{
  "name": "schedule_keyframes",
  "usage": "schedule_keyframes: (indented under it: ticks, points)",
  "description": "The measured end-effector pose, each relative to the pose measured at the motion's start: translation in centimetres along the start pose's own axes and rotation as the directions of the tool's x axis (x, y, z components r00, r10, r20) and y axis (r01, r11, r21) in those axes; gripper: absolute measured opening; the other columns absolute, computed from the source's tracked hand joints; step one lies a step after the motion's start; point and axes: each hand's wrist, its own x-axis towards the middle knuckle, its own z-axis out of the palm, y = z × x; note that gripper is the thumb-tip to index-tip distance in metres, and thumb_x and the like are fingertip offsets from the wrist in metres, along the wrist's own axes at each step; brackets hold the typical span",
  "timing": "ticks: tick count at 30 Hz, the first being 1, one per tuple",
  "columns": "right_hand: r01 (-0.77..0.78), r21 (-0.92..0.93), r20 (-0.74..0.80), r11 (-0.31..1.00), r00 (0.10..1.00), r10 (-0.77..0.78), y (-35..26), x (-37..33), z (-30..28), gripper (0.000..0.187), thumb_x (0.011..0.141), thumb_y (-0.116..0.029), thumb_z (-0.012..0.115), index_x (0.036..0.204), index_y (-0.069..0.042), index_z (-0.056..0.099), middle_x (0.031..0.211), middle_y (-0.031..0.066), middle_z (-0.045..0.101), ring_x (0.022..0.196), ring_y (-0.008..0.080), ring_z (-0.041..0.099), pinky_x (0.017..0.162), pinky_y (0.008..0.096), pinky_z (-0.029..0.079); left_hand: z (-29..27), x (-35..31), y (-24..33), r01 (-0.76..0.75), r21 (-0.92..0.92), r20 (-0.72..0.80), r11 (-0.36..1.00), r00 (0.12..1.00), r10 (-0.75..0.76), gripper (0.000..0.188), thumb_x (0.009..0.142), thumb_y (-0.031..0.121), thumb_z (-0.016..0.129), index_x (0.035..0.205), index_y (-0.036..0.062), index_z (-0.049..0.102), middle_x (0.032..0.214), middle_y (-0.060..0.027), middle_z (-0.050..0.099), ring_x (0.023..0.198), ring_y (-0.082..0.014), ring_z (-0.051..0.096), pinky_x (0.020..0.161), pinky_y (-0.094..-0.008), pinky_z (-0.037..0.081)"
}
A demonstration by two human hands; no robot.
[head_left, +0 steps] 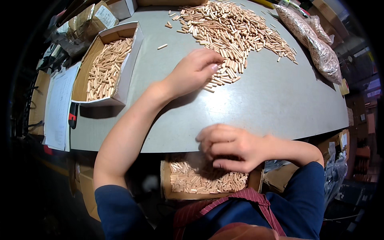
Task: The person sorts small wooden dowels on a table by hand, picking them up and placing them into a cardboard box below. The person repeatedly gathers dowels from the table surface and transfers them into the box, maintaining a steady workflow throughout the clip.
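pale, stubby, cylindrical wooden pegs (pixel 230 30) lie heaped from the tabletop's (pixel 280 100) far edge inward. the left hand (pixel 194 71) half-curls at their near end, the right hand (pixel 232 146) curls loosely over the near edge; i cannot tell whether either holds any.

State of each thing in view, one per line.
Pale wooden dowel pile: loose, spread out
White cardboard box: open, dowels inside
Brown cardboard box: open, dowels inside
Clear plastic bag: bulging, lying down
White paper sheets: stacked
Left hand: curled at pile's edge, grip unclear
Right hand: curled above brown box, grip unclear
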Motion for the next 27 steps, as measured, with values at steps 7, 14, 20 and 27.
schedule_keyframes:
  ticks: [7,14,20,27]
  points:
    - [-0.063,0.443,0.131,0.894,0.991,0.005,-1.3,-1.6,2.1,0.008,0.092,0.002,0.07,0.088,0.007,0.074,0.091,0.0173,0.071,0.104,0.0369,0.072,0.091,0.0446,0.06,1.5,-0.2,1.5,-0.205,-0.127,0.205,0.97,0.952,0.228,0.029,0.098,0.012,0.062,0.124,0.0024,0.071,0.134,-0.0158,0.067,0.132,-0.0336,0.059,0.114,-0.0441,0.045]
    - [-0.243,0.123,-0.287,0.962,0.919,0.269,-0.6,-1.4,-4.4,0.017,0.101,-0.008,0.064,0.101,0.006,0.074,0.108,0.0167,0.075,0.108,0.0346,0.071,0.102,0.0461,0.054,1.5,-0.8,4.1,0.281,-0.588,0.182,0.758,0.959,-0.215,0.025,0.106,0.009,0.056,0.122,0.0002,0.074,0.12,-0.0043,0.074,0.114,-0.0119,0.066,0.102,-0.0317,0.053]
    - [-0.167,-0.636,-0.013,0.753,0.979,0.206,0.8,-1.7,-3.0,0.07,0.105,-0.047,0.061,0.158,-0.005,0.047,0.165,0.0196,0.045,0.155,0.0365,0.041,0.127,0.0555,0.029,1.1,0.3,1.0,0.134,-0.563,-0.237,0.816,0.919,-0.315,0.032,0.112,0.018,0.049,0.125,-0.0031,0.069,0.114,-0.0095,0.076,0.111,-0.014,0.068,0.102,-0.0289,0.05]
    - [-0.264,-0.78,-0.034,0.568,0.923,0.382,1.5,-0.9,-2.3,0.101,0.098,-0.076,0.048,0.164,-0.001,0.035,0.172,0.021,0.032,0.162,0.0363,0.025,0.132,0.0572,0.012,1.1,0.3,0.2,0.169,-0.481,-0.239,0.86,0.919,-0.314,0.033,0.114,0.023,0.049,0.129,-0.0017,0.065,0.115,-0.01,0.076,0.111,-0.0133,0.068,0.101,-0.0286,0.05]
